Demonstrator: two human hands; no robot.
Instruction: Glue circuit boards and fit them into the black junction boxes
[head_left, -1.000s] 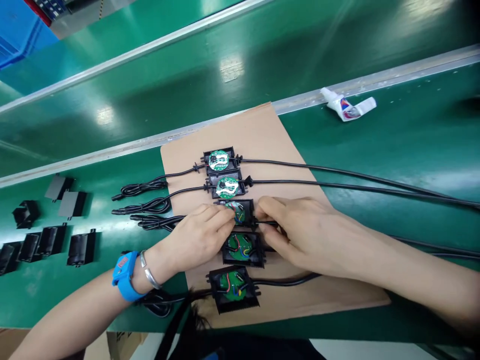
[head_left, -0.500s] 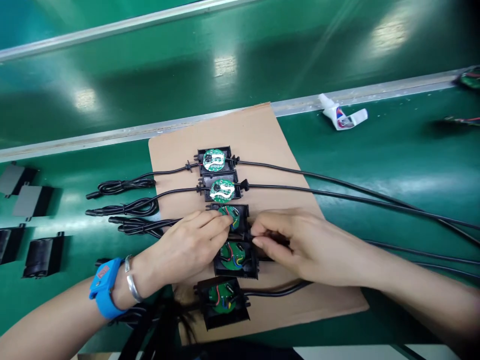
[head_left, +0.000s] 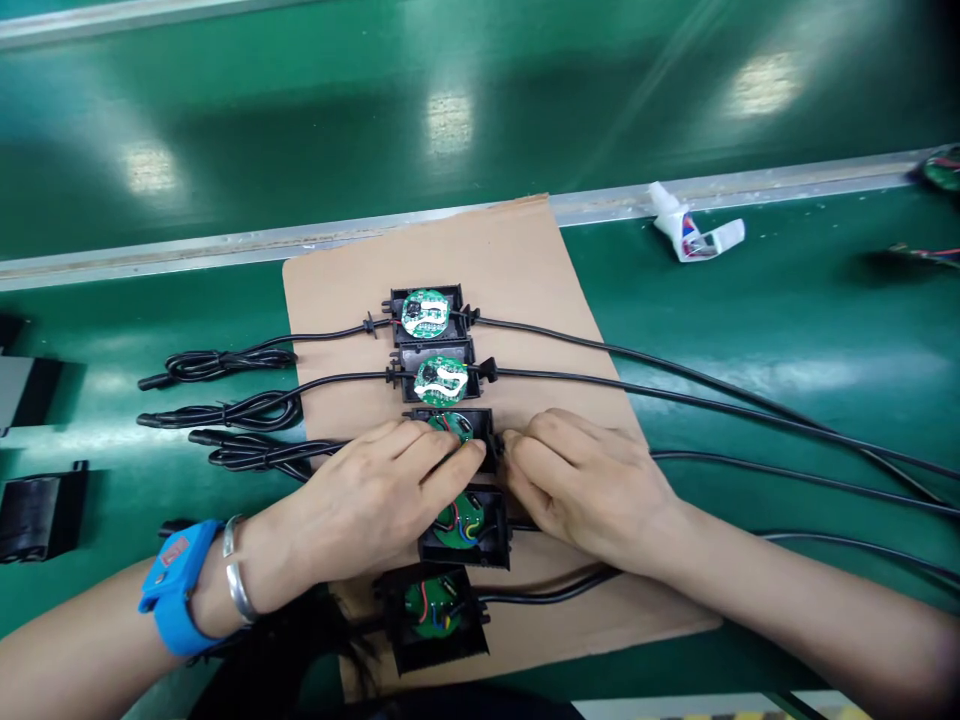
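Note:
Several open black plastic cases stand in a column on a cardboard sheet, each with a round green circuit board. My left hand lies over the third case, fingers bent together on it and partly covering its board. At that case's right end, my right hand is closed around a black cable, which leaves to the right; the fingertips' exact hold is hidden. Just below sits the fourth case, with red, blue and yellow wires on its board. The nearest case is slightly turned.
Coiled black cables lie left of the cases. Loose black housings stand at the far left. A crumpled white tube rests by the metal rail. Long cables cross the green bench to the right.
My right hand has turned, its fingers curling more tightly beside the third case. My left hand stays over that case, its index finger extended farther right. The view has shifted slightly.

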